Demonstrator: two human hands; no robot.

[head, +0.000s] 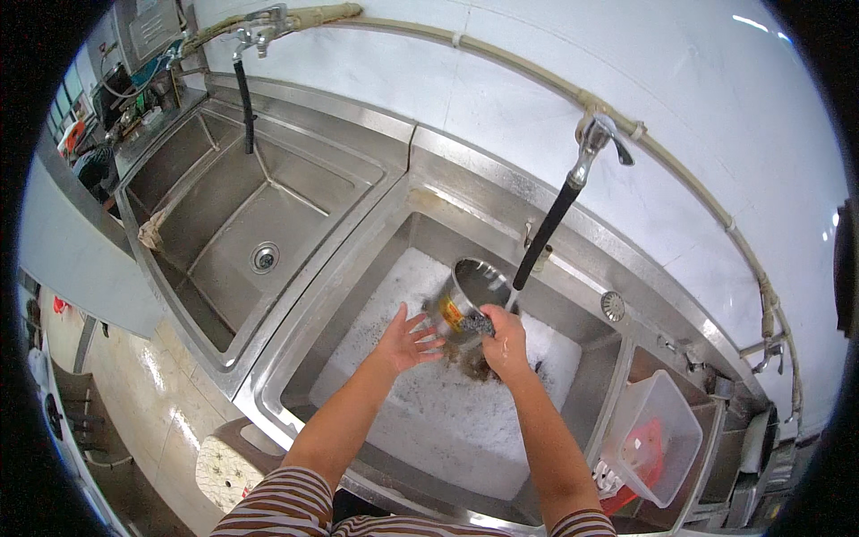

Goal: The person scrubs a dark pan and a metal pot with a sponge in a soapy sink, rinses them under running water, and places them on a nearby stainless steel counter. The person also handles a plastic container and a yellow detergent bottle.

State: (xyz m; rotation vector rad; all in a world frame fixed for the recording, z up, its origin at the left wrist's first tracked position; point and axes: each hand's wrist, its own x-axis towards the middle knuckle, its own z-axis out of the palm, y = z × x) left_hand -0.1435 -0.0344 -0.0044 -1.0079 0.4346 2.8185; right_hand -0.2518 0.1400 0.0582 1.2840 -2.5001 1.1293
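Observation:
A stainless steel pot with a yellow and red label tilts over white foamy water in the right-hand sink. My right hand grips the pot at its near right side, with a grey steel-wool scourer pressed between fingers and wall. Just left of the pot, my left hand has its fingers spread and holds nothing. Above the pot's right edge hangs a black hose, with water running from its end. Brown and dark bits float in the foam below the pot.
To the left is a second steel sink with a drain and a cloth on its edge. A clear plastic bin stands right, near a red plastic item. A tap joins the wall pipe. A patterned stool stands lower left.

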